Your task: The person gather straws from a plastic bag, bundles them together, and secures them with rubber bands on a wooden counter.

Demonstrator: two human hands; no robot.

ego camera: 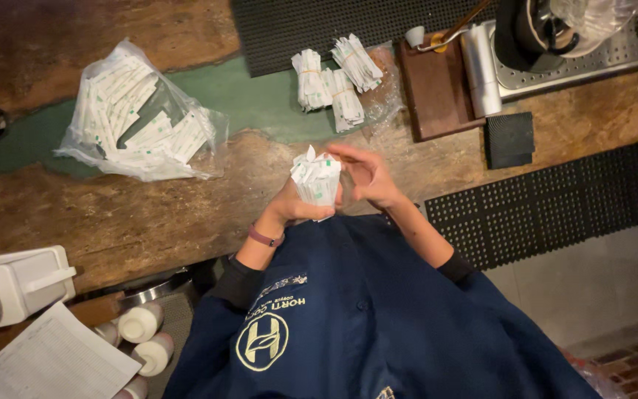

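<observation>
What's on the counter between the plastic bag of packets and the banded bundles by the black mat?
Head view: between the plastic bag and the banded bundles, only bare green counter shows.

Left hand (289, 208) grips a packet bundle (317, 179), right hand (369, 176) touching it; bagged packets (138, 114) lie at ten o'clock on the counter (149, 214).

One head-worn camera looks steeply down from above the person's chest; it faces the wooden counter (149, 214) ahead; hands sit close below, near centre; floor at lower right.
</observation>
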